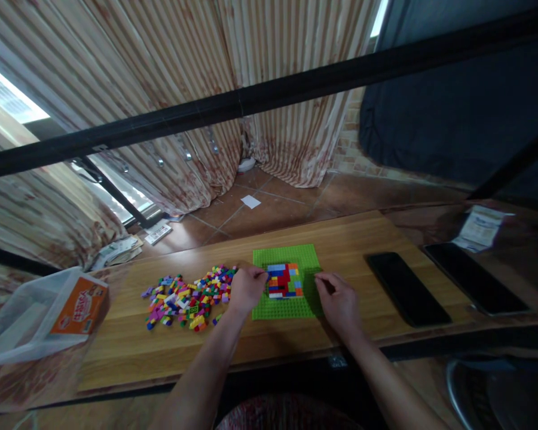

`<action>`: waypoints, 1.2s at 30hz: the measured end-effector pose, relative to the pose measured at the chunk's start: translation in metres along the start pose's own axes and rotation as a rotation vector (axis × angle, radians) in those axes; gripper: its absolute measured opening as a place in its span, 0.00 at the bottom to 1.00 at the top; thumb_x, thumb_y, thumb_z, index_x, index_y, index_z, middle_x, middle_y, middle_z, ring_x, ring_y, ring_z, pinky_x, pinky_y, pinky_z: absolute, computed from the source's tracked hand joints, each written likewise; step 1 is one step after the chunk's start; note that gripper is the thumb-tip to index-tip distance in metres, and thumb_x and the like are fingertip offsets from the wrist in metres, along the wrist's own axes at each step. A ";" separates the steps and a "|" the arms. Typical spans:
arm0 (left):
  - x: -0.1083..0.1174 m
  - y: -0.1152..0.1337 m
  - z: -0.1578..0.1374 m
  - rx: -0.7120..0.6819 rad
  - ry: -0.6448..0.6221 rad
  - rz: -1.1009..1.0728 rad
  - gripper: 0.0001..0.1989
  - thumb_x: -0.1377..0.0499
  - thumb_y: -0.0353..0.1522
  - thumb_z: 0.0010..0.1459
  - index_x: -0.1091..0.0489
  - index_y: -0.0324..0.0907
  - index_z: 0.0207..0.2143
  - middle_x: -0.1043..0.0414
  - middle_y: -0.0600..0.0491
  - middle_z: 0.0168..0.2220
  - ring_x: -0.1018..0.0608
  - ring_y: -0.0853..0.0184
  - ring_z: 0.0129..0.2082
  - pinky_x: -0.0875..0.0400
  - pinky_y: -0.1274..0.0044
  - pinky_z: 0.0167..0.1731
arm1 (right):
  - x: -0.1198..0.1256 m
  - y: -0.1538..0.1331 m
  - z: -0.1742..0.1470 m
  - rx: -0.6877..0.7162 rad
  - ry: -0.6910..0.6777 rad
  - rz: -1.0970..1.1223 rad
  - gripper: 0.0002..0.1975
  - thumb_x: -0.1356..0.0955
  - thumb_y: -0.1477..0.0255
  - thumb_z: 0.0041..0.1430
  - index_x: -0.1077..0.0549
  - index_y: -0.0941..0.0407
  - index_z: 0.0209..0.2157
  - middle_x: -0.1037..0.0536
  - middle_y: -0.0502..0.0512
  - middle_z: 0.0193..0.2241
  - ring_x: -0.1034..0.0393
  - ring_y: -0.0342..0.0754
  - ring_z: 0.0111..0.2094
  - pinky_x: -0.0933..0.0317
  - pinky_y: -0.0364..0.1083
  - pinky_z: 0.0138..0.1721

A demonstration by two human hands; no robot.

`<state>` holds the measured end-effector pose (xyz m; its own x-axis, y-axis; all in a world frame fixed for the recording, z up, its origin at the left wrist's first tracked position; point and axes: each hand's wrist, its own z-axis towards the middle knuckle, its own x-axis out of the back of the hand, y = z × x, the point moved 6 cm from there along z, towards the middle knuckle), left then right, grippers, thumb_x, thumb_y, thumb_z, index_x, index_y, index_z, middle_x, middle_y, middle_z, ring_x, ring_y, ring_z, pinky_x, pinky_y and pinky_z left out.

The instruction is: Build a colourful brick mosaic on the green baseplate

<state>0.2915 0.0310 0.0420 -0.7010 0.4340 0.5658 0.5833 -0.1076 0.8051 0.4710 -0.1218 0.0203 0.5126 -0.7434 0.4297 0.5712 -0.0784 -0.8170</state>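
Observation:
A green studded baseplate [262,309] lies on the wooden board, with a patch of building bricks [283,280] in red, blue, white, orange and yellow fixed near its middle. At the patch's left edge, my left hand [247,291] is closed in a pinch over the plate. Dark blue shows at its fingertips; whether that is a held brick I cannot tell. My right hand [339,303] is by the plate's right edge, its fingers curled and thumb against the index finger. Anything inside that pinch is too small to make out. Left of my left hand spreads a pile of loose bricks [186,298].
The wooden board [134,358] also bears a black phone-like slab [406,289]; a second dark slab [475,278] lies farther right beside a folded paper [482,227]. A clear plastic bin [31,316] with an orange label stands at left. A dark metal bar [269,98] crosses beyond the board.

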 end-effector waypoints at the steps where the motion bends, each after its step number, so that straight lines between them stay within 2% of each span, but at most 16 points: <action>1: 0.000 0.002 0.000 -0.001 0.001 0.035 0.08 0.42 0.31 0.50 0.24 0.43 0.21 0.27 0.54 0.19 0.25 0.69 0.23 0.37 0.81 0.23 | -0.001 0.000 0.000 0.000 -0.008 -0.007 0.12 0.37 0.66 0.60 0.24 0.56 0.34 0.22 0.58 0.34 0.27 0.51 0.36 0.34 0.52 0.41; 8: 0.000 0.018 0.000 0.005 0.013 0.228 0.11 0.44 0.30 0.52 0.24 0.43 0.22 0.26 0.53 0.19 0.24 0.67 0.23 0.40 0.80 0.24 | -0.003 -0.002 -0.002 0.016 -0.047 -0.047 0.11 0.37 0.68 0.60 0.25 0.56 0.33 0.22 0.58 0.34 0.28 0.51 0.36 0.35 0.51 0.40; 16: 0.000 0.026 0.000 0.003 0.060 0.259 0.09 0.42 0.31 0.51 0.22 0.43 0.24 0.25 0.52 0.21 0.23 0.66 0.26 0.39 0.80 0.26 | -0.006 -0.005 -0.002 0.066 -0.068 -0.117 0.11 0.38 0.70 0.60 0.25 0.56 0.33 0.22 0.58 0.33 0.29 0.51 0.36 0.36 0.50 0.40; 28: -0.012 -0.004 0.003 0.033 0.190 -0.017 0.08 0.38 0.35 0.49 0.22 0.41 0.27 0.24 0.53 0.21 0.24 0.68 0.24 0.36 0.80 0.23 | -0.009 -0.005 -0.002 0.081 -0.062 -0.172 0.09 0.38 0.71 0.59 0.25 0.56 0.32 0.22 0.57 0.32 0.29 0.50 0.35 0.37 0.48 0.38; 36: -0.022 -0.015 0.004 0.041 0.188 -0.220 0.10 0.38 0.35 0.49 0.23 0.37 0.28 0.27 0.55 0.19 0.28 0.72 0.19 0.35 0.81 0.21 | -0.011 -0.005 -0.002 0.106 -0.080 -0.191 0.10 0.38 0.72 0.59 0.25 0.56 0.32 0.23 0.57 0.32 0.30 0.50 0.36 0.38 0.48 0.40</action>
<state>0.2998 0.0268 0.0164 -0.8740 0.2691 0.4046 0.4222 0.0082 0.9065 0.4611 -0.1152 0.0189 0.4356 -0.6662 0.6053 0.7246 -0.1395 -0.6749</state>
